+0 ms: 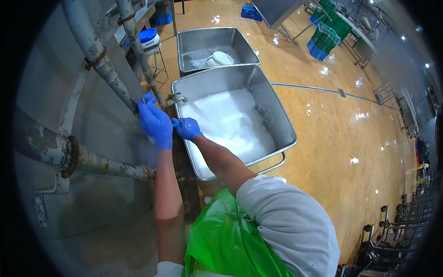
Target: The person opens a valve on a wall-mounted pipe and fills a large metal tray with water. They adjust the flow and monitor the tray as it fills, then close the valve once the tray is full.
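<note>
Both my hands wear blue gloves and are at the left side of a metal tub (280, 114) holding white, foamy or icy contents (228, 121). My right hand (188, 128) is closed around a thin blue item (176, 125), which I cannot identify further. My left hand (154, 121) is raised beside the pipes, its fingers curled near a small ring-like thing; whether it grips anything is unclear. Just right of its fingertips, a metal tap (178, 99) reaches over the tub's rim.
Worn pipes (93, 52) run along the wall at left. Behind the near tub stands a second metal tub (207, 33) with a white bucket (221, 59) in it. A blue-lidded bucket (149, 38) rests on a stand. Crates (320, 45) are stacked farther back on the wet floor.
</note>
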Motion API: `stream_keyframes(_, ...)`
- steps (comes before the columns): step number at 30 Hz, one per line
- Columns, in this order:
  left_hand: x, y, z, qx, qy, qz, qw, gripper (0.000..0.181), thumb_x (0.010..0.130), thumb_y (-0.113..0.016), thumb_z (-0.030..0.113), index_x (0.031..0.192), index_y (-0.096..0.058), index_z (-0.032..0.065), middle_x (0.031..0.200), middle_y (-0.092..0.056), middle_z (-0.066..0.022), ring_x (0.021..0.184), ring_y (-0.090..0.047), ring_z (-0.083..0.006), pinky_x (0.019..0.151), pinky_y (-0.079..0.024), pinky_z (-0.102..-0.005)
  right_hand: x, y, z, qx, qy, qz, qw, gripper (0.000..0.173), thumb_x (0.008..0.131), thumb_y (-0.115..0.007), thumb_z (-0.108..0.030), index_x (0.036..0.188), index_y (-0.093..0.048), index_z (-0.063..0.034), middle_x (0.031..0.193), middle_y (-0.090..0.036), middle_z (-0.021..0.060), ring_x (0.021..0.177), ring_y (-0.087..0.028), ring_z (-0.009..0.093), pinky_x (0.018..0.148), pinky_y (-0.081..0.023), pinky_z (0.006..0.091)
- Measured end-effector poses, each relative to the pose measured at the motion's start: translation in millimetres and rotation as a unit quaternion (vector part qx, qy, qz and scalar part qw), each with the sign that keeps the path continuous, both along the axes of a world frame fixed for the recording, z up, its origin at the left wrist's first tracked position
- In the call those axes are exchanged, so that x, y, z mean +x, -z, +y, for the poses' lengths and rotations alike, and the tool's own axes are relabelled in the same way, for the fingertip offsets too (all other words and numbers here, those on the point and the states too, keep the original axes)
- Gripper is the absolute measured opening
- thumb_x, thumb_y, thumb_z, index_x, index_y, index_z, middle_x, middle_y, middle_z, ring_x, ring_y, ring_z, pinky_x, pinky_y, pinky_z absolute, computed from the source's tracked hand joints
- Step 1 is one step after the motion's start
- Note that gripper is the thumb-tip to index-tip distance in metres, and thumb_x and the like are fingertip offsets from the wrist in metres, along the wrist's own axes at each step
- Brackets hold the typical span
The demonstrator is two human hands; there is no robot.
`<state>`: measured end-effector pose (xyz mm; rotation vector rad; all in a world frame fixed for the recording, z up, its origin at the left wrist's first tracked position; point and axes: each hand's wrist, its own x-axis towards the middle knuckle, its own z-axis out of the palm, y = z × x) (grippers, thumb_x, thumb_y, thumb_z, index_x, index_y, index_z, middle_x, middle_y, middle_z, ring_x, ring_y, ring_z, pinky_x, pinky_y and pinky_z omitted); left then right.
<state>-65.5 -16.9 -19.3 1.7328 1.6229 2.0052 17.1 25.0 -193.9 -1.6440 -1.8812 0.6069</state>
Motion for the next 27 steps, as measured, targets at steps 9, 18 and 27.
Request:
stream_keyframes(9, -0.2, -3.4, -3.3, -0.016, 0.000, 0.000, 1.000, 0.029, 0.101, -0.041, 0.018, 0.115, -0.058, -0.0018, 0.101, -0.066, -0.0191, 0.094, -0.065, -0.0324, 0.079, -0.050, -0.0407, 0.6, -2.2, -1.4, 0.000, -0.005, -0.007, 1.000, 0.057, 0.099, -0.034, -0.048, 0.080, -0.069, -0.0066, 0.084, -0.068, 0.0209, 0.081, -0.064, 0.042, 0.074, -0.050, 0.0515)
stream_keyframes(18, -2.8, -2.8, -3.3, -0.053, 0.031, -0.040, 0.997, 0.031, 0.102, -0.039, 0.017, 0.116, -0.056, -0.0038, 0.102, -0.064, -0.0192, 0.093, -0.064, -0.0301, 0.082, -0.050, -0.0380, 0.9, -8.8, -3.6, -0.001, -0.018, -0.024, 1.000, 0.057, 0.100, -0.032, -0.049, 0.084, -0.068, -0.0074, 0.086, -0.068, 0.0209, 0.083, -0.064, 0.042, 0.076, -0.049, 0.0519)
stream_keyframes(27, 0.1, 6.3, 2.3, -0.003, 0.026, -0.050, 0.998, 0.030, 0.101, -0.041, 0.018, 0.116, -0.057, -0.0018, 0.098, -0.064, -0.0155, 0.089, -0.063, -0.0273, 0.079, -0.049, -0.0376, 4.5, -12.4, -6.9, -0.016, -0.014, -0.028, 0.999, 0.056, 0.099, -0.033, -0.049, 0.088, -0.069, -0.0080, 0.088, -0.069, 0.0205, 0.085, -0.065, 0.041, 0.078, -0.049, 0.0512)
